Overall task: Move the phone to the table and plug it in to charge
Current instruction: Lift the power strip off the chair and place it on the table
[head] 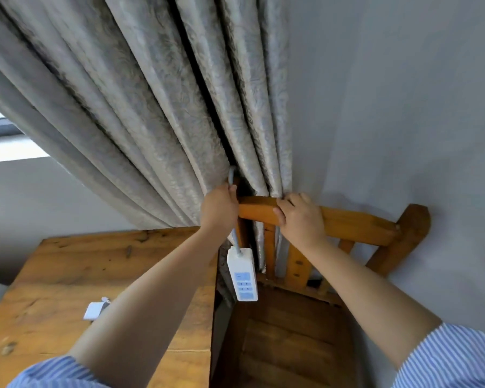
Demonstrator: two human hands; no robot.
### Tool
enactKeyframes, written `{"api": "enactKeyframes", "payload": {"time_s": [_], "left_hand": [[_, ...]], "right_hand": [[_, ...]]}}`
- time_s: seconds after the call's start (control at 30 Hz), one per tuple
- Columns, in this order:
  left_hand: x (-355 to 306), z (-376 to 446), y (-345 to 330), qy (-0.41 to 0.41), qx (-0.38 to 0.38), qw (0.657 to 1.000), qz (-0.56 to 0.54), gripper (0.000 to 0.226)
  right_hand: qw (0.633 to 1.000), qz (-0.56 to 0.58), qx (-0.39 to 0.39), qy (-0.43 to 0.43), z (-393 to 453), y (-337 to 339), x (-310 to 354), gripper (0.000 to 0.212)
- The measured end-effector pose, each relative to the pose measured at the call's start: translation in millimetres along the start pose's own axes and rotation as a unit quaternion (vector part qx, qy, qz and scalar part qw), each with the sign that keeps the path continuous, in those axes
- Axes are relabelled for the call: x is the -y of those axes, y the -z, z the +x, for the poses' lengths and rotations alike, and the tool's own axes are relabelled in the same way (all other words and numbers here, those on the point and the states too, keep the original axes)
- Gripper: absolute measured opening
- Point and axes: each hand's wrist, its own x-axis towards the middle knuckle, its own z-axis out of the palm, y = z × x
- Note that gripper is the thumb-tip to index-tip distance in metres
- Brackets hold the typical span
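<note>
The curtain [157, 102] is seen in silver-grey with a faint leafy pattern, against a plain pale grey wall [389, 93]. The chair [347, 222] is finished in orange-brown wood, the table [67, 275] in a lighter honey brown marked with dark knots. A white power strip [242, 274] (its sockets on pale blue panels) and blue-and-white striped sleeves [443, 357] are shown.

Patterned cloth curtain [151, 93], varnished wooden chair [347, 222], glossy plastic power strip [242, 275]

Both arms outstretched; left hand [219, 208] fisted, right hand [300, 217] clasping.
</note>
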Motion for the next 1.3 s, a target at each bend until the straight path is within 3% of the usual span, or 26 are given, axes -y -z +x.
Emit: {"api": "enactKeyframes", "payload": {"time_s": [0.3,0.47,0.63,0.7,0.77,0.87,0.93,1.1,1.2,1.3], "left_hand": [[16,-6,24,0.041,0.042,0.993,0.098,0.032],[37,-21,48,0.025,0.075,0.986,0.145,0.029],[67,-50,91,-0.022,0.114,0.987,0.112,0.026],[83,-64,113,-0.037,0.115,0.989,0.083,0.026],[97,-78,135,-0.053,0.124,0.990,0.052,0.025],[123,-101,171,-0.066,0.159,0.985,0.007,0.023],[147,-116,192,-0.073,0.178,0.981,0.001,0.023],[202,-147,222,-0.085,0.222,0.971,0.001,0.037],[223,-157,230,-0.093,0.229,0.969,0.004,0.023],[247,-157,233,-0.107,0.203,0.973,-0.002,0.012]], "right_hand": [[0.998,-0.064,0.014,0.008,0,5,4,0.023],[0.979,-0.143,0.142,-0.034,-2,3,13,0.042],[0.958,-0.203,0.187,-0.076,6,24,45,0.014],[0.968,-0.155,0.191,-0.050,5,28,64,0.016],[0.976,-0.024,0.217,-0.019,1,27,90,0.019],[0.926,0.163,0.340,-0.033,-9,22,138,0.043],[0.890,0.223,0.395,-0.042,-22,16,171,0.053],[0.875,0.246,0.416,-0.031,-59,-6,239,0.049],[0.885,0.256,0.387,-0.049,-74,-11,261,0.022],[0.902,0.235,0.360,-0.049,-82,-10,270,0.020]]}}
